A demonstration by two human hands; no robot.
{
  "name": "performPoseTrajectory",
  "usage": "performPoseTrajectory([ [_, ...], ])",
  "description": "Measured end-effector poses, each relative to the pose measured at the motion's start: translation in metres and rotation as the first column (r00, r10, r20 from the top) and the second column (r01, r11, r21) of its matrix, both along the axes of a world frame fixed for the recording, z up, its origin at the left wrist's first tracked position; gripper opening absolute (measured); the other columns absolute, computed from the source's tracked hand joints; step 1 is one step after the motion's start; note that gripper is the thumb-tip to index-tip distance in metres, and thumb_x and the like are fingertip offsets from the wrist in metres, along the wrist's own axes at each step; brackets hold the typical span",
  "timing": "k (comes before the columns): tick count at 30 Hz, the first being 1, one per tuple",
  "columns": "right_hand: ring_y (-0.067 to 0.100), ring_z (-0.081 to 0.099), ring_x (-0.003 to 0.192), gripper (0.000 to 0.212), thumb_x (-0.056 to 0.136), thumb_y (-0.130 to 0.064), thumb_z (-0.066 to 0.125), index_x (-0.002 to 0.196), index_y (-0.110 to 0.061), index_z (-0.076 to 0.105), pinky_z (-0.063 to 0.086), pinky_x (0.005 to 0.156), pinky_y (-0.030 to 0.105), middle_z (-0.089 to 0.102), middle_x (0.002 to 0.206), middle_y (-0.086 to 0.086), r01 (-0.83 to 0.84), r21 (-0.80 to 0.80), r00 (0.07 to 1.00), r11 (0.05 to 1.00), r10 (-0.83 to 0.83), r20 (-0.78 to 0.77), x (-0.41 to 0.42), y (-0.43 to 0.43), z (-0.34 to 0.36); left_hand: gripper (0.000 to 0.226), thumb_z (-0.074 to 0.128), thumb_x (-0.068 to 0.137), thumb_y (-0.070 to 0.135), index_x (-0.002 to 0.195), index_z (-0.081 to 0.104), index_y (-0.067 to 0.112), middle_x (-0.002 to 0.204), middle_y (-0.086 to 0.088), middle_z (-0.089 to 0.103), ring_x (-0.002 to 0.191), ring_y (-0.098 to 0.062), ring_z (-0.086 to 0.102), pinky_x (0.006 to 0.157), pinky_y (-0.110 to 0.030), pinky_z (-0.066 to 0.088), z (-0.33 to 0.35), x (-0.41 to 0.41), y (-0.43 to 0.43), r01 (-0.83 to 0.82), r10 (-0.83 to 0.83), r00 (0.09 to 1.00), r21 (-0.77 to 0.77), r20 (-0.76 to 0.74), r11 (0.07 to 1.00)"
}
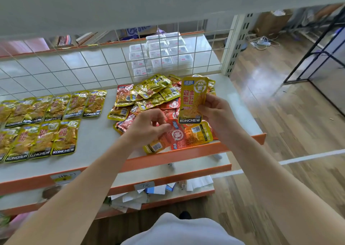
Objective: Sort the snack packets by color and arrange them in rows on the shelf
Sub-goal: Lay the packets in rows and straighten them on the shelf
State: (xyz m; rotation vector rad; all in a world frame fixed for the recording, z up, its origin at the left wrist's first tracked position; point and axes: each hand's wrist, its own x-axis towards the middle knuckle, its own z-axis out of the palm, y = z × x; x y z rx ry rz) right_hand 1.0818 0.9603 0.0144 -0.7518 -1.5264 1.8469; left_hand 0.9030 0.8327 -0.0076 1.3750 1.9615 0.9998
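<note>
**A:** Which packet is held up?

**B:** A glossy yellow foil snack packet (194, 99), upright with its label facing us. The right hand (214, 110) pinches it along its right edge and lower corner, above the right end of the shelf.

**A:** And the other hand?

**B:** The left hand (147, 127) hovers low over the loose pile of yellow and red packets (149, 97), fingers curled. I cannot tell whether they pinch a red packet or merely touch it.

**A:** Where do the sorted ones lie?

**B:** To the left, well apart from the pile, are two rows of yellow packets (56, 106). They lie flat and overlap side by side, the back row by the white wire grid panel (93, 65) and the front row nearer the edge.

**A:** The surface?

**B:** A white shelf board with an orange front lip (149, 162). Behind the grid stand stacked clear plastic boxes (160, 54). Below are lower shelves of the same make, holding loose papers (130, 198).

**A:** The room?

**B:** To the right is a polished wooden floor (280, 114). On it are a white power strip with tangled cables (261, 43), a brown cardboard box (268, 22) and a black metal frame (317, 54).
</note>
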Motion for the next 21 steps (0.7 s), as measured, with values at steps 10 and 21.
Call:
performPoseTrajectory([
  [10, 0.015, 0.072, 0.090, 0.042, 0.089, 0.021, 0.043, 0.101, -0.011, 0.068, 0.056, 0.081, 0.029, 0.077, 0.090, -0.004, -0.031, 0.025, 0.993, 0.999, 0.033, -0.115, -0.013, -0.001, 0.026, 0.021, 0.069, 0.089, 0.014, 0.080, 0.051, 0.021, 0.082, 0.000, 0.074, 0.071, -0.019, 0.069, 0.062, -0.035, 0.053, 0.033, -0.007, -0.010, -0.528, 0.239, 0.463, 0.049, 0.853, 0.848],
  [21, 0.009, 0.070, 0.074, 0.042, 0.089, 0.021, 0.042, 0.102, -0.010, 0.067, 0.053, 0.059, 0.018, 0.074, 0.086, -0.002, -0.174, -0.038, 0.984, 0.984, 0.172, -0.046, -0.048, -0.037, 0.013, 0.046, 0.080, 0.075, 0.046, 0.083, 0.045, 0.016, 0.076, -0.002, 0.034, 0.063, -0.015, 0.040, 0.049, -0.022, 0.037, 0.034, -0.021, -0.055, -0.504, 0.022, -0.098, -0.069, 0.995, 0.861],
])
